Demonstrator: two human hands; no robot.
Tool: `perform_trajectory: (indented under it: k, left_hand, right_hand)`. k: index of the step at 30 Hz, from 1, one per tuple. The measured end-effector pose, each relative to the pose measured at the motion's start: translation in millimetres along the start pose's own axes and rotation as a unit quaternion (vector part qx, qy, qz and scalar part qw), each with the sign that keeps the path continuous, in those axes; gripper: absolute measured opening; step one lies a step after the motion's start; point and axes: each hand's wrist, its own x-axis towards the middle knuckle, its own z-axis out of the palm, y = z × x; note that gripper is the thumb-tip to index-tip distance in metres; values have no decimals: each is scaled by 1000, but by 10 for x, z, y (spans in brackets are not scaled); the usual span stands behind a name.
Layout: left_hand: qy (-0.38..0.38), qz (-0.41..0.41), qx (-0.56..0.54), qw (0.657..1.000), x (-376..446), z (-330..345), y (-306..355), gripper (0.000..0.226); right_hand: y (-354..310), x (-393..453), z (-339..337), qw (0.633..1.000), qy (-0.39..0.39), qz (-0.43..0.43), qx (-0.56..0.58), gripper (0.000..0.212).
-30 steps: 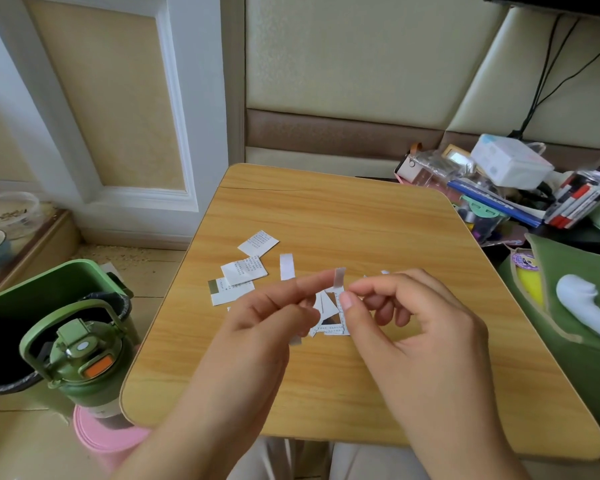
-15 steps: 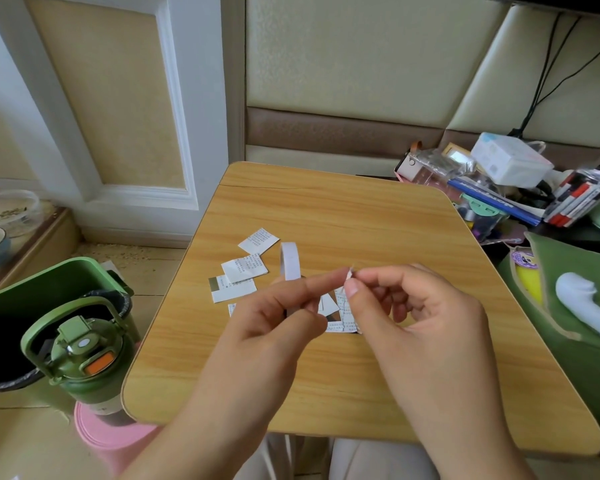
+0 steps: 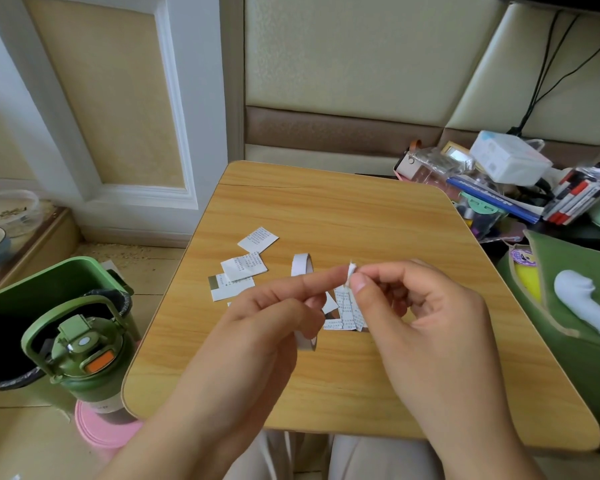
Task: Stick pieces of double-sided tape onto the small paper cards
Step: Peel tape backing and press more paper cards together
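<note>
Above table [image 3: 361, 209] | both hands' grip pinches tape scrap [image 3: 350, 274] | tape roll [image 3: 302, 265] half hidden by left hand [image 3: 267, 320], right hand [image 3: 426, 306]

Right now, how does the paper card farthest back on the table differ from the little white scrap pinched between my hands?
The farthest card lies flat on the table, untouched; the scrap is held in the air, pinched by the left hand and right hand. The card is larger, with printed text; the scrap is tiny and crumpled. Both are white.
</note>
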Motion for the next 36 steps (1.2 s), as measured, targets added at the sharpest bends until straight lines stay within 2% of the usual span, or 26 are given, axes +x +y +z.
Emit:
perform_trajectory:
  k: [3,7,17,20,24,29,36]
  left_hand:
    - [-20,-1,-14,1000,26,-29,-4,52]
    - [-36,-15,-39,998,39,-60,-8,52]
    - [-61,-17,-63,996,29,-29,7,52]
    - [-57,-15,-60,996,20,-19,10,53]
    - [-60,-11,-41,997,4,-15,6,54]
    - [-55,-9,-28,998,0,6,12,55]
    - [-43,-1,11,999,-44,48,29,50]
  right_hand:
    - [7,6,-18,1000,-3,-7,-3,11]
    - [6,10,-48,999,-3,-32,-13,9]
    - [-49,-37,-74,979,47,-138,-139,6]
    - [-55,-38,-77,978,48,-142,-147,10]
    - [-49,-45,-76,979,44,-138,-146,1]
    - [-49,-33,-114,990,30,-103,-88,9]
    - [-60,-29,-106,985,42,-117,-122,4]
